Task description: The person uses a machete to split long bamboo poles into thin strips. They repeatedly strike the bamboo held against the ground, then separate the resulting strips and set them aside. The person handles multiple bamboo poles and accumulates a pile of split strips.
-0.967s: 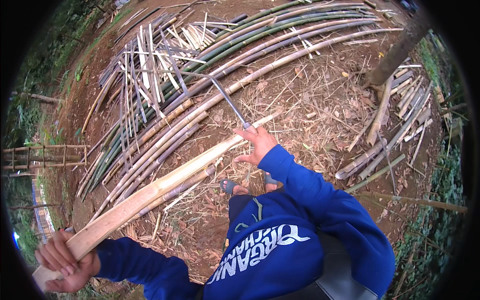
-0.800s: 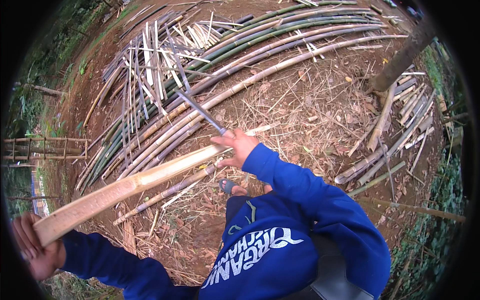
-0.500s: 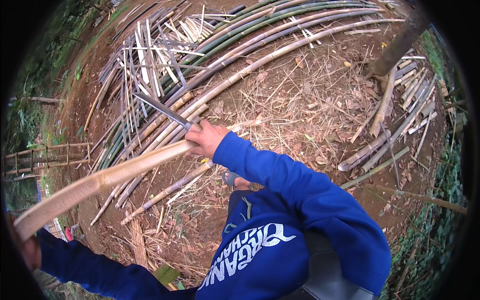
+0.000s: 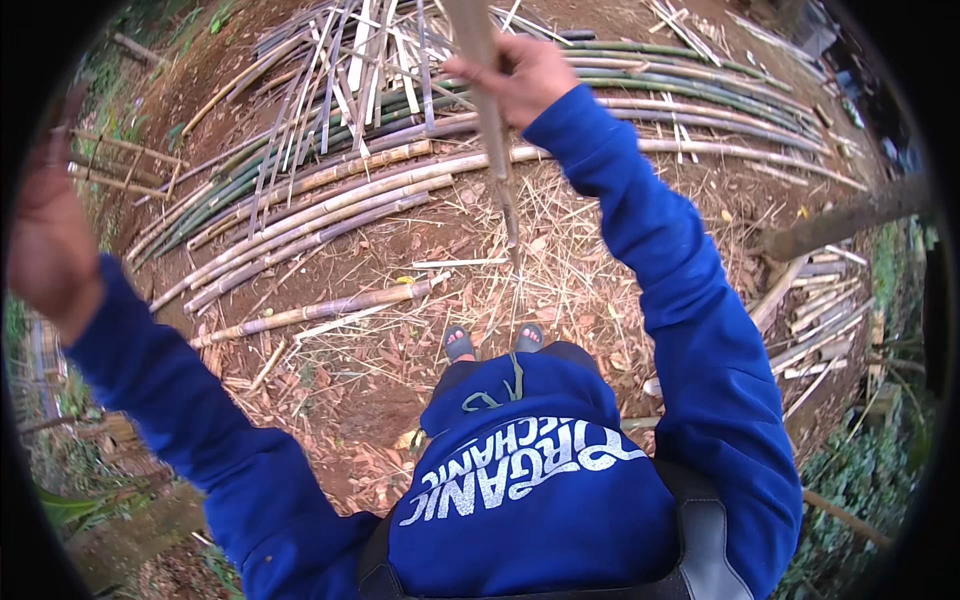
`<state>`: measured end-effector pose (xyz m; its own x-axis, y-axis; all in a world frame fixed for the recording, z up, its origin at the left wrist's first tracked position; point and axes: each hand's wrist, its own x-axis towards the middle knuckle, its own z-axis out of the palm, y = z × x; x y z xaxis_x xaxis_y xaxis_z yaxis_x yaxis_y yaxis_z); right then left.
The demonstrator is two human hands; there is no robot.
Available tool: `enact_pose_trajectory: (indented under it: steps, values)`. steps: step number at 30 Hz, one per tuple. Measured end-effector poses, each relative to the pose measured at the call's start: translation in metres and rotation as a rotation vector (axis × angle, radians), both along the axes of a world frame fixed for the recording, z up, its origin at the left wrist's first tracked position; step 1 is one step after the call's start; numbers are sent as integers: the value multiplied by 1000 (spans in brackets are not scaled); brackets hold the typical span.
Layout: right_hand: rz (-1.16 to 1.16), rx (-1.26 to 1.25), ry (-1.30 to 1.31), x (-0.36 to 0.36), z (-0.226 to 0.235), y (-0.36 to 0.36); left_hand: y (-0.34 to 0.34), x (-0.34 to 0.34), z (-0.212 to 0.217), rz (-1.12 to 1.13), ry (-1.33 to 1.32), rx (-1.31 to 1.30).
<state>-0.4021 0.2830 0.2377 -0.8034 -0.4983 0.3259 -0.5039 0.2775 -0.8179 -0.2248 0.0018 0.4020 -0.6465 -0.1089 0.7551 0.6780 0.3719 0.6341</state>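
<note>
Here, bamboo piece [image 4: 492,135] within right fingers [image 4: 520,52]

"What do you have on up top?"
"You're in a bright blue sweatshirt [image 4: 560,540], its long sleeves [image 4: 690,300] snug at your wrists, with distressed white lettering [image 4: 520,470] across your front."
"And the rest of you?"
"A green cord [image 4: 518,378] dangles at your waist, over dark legwear [image 4: 572,353]. You've grey sandals [image 4: 461,347], plus a black-and-grey strap [image 4: 705,540] around your body."
</note>
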Motion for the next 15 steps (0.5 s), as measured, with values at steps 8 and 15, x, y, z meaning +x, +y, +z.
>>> enact_pose_trajectory:
  steps: [8, 15]
  values:
    - [-465, -200, -93, -105, 88, 31, -27, 91, -490, 66, -939, 1509]
    - [-310, -374, -273, -133, 121, 52, -10, 146, -594, 476, -817, 2117]
